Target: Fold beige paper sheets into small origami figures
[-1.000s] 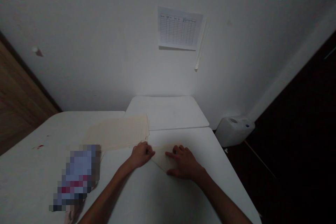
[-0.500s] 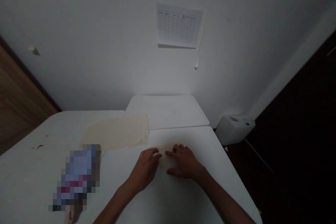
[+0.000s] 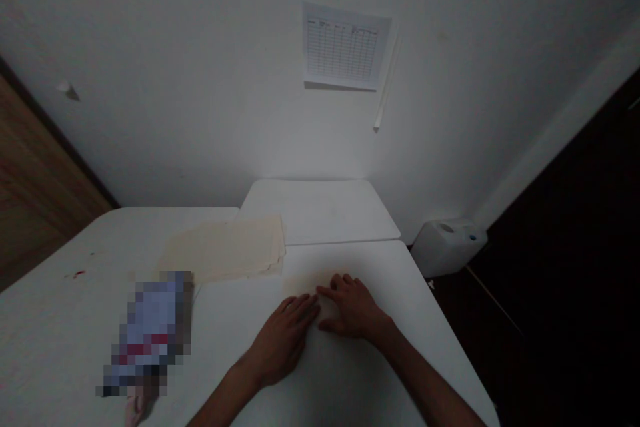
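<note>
A pale, cream-coloured piece, looking like a thin sheet, (image 3: 301, 282) lies on the white table (image 3: 240, 340), partly covered by my hands and faint against the tabletop. My left hand (image 3: 285, 337) rests palm down on its near left part, fingers stretched out and close together. Over its right part, my right hand (image 3: 353, 307) has index finger and thumb spread apart and the other fingers bent a little. The two hands almost meet at the fingertips. Nothing shows gripped in either one.
Left of my hands lies a stack of cream sheets (image 3: 225, 250). Nearer me is a pixelated bluish item (image 3: 153, 320) with a red band. A printed table sheet (image 3: 345, 47) hangs on the wall. Right of the table stands a white plastic canister (image 3: 440, 250) on the dark floor.
My left hand has come nearer to me, and its curled fingers have straightened and flattened. More of the sheet's far left part shows. My right hand has hardly moved.
</note>
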A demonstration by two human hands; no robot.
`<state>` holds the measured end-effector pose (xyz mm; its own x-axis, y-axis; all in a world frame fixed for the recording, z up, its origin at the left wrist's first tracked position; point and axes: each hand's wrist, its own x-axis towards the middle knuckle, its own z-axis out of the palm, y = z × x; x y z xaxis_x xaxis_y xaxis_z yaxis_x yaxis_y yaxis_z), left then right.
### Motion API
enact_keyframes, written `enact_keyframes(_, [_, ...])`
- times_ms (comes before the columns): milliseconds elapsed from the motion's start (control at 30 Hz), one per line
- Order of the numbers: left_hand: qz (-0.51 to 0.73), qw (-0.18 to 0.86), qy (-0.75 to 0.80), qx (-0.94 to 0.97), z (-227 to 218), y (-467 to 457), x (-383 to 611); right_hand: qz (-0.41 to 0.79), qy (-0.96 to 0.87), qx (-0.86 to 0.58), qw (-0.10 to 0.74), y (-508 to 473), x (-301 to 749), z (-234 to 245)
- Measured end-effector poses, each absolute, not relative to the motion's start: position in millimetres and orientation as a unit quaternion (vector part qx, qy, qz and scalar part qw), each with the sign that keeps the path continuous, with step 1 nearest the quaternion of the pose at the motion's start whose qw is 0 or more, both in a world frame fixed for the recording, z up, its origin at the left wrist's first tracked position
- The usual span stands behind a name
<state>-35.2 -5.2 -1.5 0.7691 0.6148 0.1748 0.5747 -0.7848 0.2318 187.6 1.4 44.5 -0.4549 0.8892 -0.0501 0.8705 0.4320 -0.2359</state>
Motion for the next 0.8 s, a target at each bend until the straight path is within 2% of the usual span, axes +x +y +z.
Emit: enact_keyframes(800, [0.141,-0.027,0.441,0.886,-0.2,-20.3,-60.4,0.126,-0.841,-0.524,0.035,2.6,188.9,43.8])
